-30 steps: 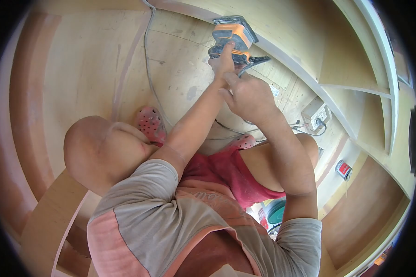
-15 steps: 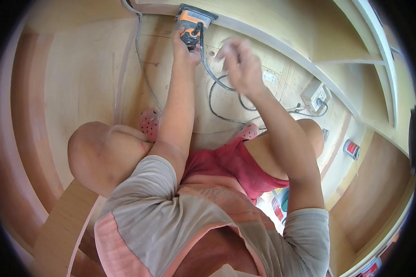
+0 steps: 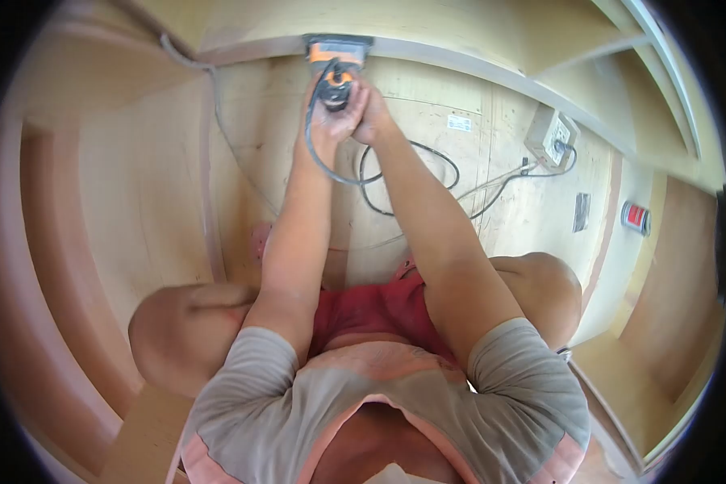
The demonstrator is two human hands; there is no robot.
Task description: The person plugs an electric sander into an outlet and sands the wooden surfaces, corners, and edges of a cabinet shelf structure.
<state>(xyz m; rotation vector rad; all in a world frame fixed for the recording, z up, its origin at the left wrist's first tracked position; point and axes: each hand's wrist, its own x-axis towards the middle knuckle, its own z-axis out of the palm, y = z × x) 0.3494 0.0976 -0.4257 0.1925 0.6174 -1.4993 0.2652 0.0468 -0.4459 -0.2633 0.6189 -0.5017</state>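
An orange and black electric sander (image 3: 335, 53) is pressed with its flat dark pad along the pale front edge of a wooden shelf board (image 3: 427, 55), at the top of the view. My left hand (image 3: 329, 123) is wrapped round the sander's body from the left and below. From the right, my right hand (image 3: 369, 113) closes on the same sander, its fingers partly hidden behind the tool. The sander's black cord (image 3: 323, 166) hangs from its rear end and loops down beside my forearms.
The cord lies in coils (image 3: 411, 145) on the plywood floor and runs to a power outlet box (image 3: 550, 139) at right. A red-labelled can (image 3: 636, 218) lies farther right. A grey cable (image 3: 218, 105) hangs at left. Wooden panels surround me.
My right hand has moved from the air down onto the sander. The sander has turned so that its pad lies along the board edge, and the cord now hangs to its left.
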